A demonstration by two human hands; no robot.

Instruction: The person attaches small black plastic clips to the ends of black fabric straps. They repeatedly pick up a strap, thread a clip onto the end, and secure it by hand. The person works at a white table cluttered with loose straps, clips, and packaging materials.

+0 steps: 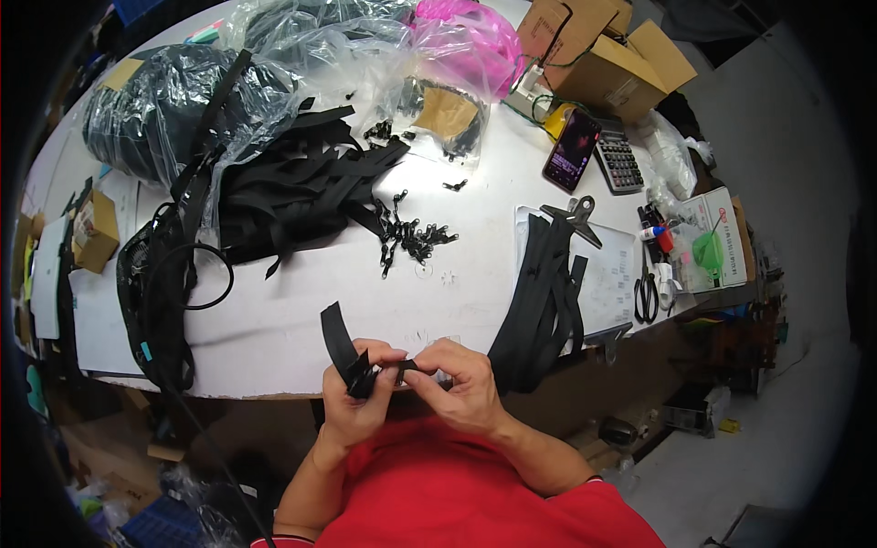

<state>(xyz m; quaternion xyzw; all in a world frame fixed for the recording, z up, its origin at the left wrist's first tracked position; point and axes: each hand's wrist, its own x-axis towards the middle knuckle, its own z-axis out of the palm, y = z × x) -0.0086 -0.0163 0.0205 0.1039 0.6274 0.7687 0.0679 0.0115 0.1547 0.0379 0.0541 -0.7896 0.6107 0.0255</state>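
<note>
At the table's near edge, my left hand point(354, 406) is closed around a black zipper tape point(338, 334), whose free end stands up past the fingers. My right hand point(464, 388) pinches the other part of the same tape between thumb and fingers, close to the left fingertips. Whether a slider sits between the fingertips is hidden. Beyond my hands lies a loose heap of small black zipper sliders point(411, 241). To the right, a bundle of black zipper tapes point(537, 297) hangs over the table edge.
A big tangle of black tapes point(283, 196) covers the left, beside a plastic-wrapped black bundle point(151, 119). At the right are a clipboard point(614, 274), scissors point(646, 297), a phone point(573, 151), a calculator point(620, 160) and an open cardboard box point(630, 78).
</note>
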